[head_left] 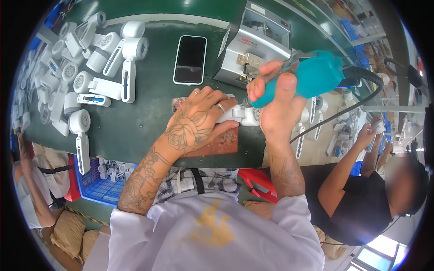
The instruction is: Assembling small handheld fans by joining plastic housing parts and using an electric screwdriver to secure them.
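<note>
1. Screwdriver (pixel 316 76), smooth teal shell, corded: R hand (pixel 281 108) wrapped round it, tip at white plastic fan (pixel 250 116).
2. Fan nr table's (pixel 144 128) front edge, partly over rough reddish mat (pixel 221 147); L hand (pixel 195 119) half-curled, pinning it.
3. Similar fans (pixel 70 72), round grilled heads, piled twd left edge.

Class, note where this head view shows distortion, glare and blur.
Head view: black surrounds the round fisheye image; the table's front edge bows; bright panes at lower right are washed out; the co-worker's head is partly blurred; the left hand looks fairly sharp.
</note>
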Action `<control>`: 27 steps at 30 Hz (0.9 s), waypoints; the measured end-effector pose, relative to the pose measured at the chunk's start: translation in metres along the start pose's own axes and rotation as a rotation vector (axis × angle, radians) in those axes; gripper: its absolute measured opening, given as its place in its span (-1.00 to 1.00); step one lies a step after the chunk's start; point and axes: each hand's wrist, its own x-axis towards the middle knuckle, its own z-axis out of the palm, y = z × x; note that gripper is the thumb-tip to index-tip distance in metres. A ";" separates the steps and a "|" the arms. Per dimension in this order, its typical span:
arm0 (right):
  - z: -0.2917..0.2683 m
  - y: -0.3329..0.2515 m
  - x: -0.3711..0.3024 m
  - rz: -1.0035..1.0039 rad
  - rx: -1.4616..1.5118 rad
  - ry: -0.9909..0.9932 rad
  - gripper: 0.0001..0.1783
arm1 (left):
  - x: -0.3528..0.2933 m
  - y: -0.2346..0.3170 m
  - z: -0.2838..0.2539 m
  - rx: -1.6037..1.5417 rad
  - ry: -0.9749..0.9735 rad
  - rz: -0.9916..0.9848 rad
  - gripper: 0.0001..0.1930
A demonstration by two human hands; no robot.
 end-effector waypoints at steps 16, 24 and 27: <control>0.002 0.011 -0.001 0.031 0.031 -0.031 -0.46 | 0.003 0.003 -0.002 0.069 -0.024 0.010 -0.56; 0.002 0.001 0.040 -0.168 -0.034 0.078 -0.38 | -0.001 0.003 -0.006 0.022 -0.034 -0.019 -0.58; 0.003 0.012 0.054 -0.240 -0.066 0.071 -0.49 | -0.002 0.003 -0.005 0.023 -0.023 -0.023 -0.63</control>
